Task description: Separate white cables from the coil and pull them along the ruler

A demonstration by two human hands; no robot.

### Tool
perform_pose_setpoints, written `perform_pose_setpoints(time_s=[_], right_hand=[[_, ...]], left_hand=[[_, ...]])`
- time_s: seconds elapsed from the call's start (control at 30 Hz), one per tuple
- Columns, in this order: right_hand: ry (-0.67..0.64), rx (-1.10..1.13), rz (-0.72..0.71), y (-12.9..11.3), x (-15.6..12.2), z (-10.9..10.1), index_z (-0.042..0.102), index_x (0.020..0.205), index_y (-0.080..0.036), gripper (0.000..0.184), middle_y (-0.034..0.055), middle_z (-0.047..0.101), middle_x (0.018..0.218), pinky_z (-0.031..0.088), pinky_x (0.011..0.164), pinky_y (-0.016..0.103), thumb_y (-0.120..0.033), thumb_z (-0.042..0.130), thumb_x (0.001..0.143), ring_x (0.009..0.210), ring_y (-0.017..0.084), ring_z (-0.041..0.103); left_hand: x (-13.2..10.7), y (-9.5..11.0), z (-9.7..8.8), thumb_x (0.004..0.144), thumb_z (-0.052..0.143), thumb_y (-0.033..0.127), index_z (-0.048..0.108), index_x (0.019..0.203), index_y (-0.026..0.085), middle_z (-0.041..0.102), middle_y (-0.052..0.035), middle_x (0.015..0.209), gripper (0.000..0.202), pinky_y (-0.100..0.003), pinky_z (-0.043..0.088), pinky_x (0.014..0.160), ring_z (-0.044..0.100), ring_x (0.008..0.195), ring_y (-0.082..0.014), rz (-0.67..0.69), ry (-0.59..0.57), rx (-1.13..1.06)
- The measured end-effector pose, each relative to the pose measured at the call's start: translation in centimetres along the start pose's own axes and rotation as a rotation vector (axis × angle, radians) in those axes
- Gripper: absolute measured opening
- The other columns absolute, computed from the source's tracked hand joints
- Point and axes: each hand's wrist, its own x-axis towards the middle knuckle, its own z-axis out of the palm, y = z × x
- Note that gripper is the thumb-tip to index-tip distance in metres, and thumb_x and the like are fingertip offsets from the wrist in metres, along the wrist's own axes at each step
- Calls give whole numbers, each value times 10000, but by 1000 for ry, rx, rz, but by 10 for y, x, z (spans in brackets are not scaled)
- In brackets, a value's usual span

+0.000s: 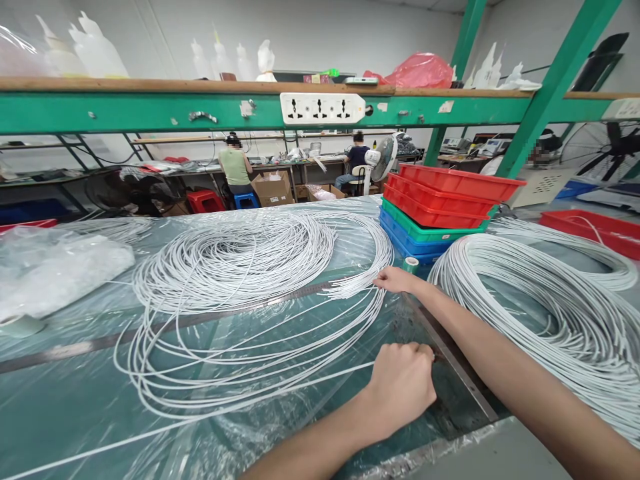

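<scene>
White cable coil lies beyond the fisted left hand, clamped on one strand; right hand pinches gathered ends. Best keep strands taut, untangled.

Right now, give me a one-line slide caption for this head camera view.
Right hand pinches strands of a white cable coil while the left hand is closed on one strand, beside stacked trays.
</scene>
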Motion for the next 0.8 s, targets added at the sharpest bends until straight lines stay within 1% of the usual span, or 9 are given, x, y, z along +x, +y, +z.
perform_pose_setpoints(time_s=[0.23,0.4,0.5,0.63,0.8], right_hand=[[-13,-24,1,-1,-1,-1,544,572,-151,296,-26,436,483,272,526,231,-300,495,823,516,103,411],[-26,-13,-11,0,-1,-1,536,567,-151,295,-26,422,483,271,523,232,-303,492,816,516,102,404],[-38,2,-11,-1,-1,-1,534,572,-153,290,-32,416,488,268,522,237,-295,488,820,510,100,394],[-11,26,9,-4,-1,0,532,575,-152,284,-32,430,499,255,507,235,-288,495,822,506,96,393],[-36,77,44,-7,-3,0,523,581,-153,257,-44,391,467,245,478,227,-267,508,811,452,83,356]], left_hand=[[0,1,1,818,484,149,564,860,160,654,-41,799,91,-260,373,517,631,650,-188,-7,-27,1],[0,0,3,822,468,147,573,862,157,648,-44,782,112,-259,360,505,624,641,-186,-9,-9,-16],[0,0,4,801,476,139,575,859,155,639,-40,763,116,-260,341,487,611,621,-184,3,-4,-11],[0,0,4,792,464,127,578,863,155,641,-37,767,137,-269,320,474,610,616,-188,-7,3,-5],[1,1,3,804,475,133,573,864,157,653,-40,794,118,-266,347,506,629,652,-193,-22,-14,-7]])
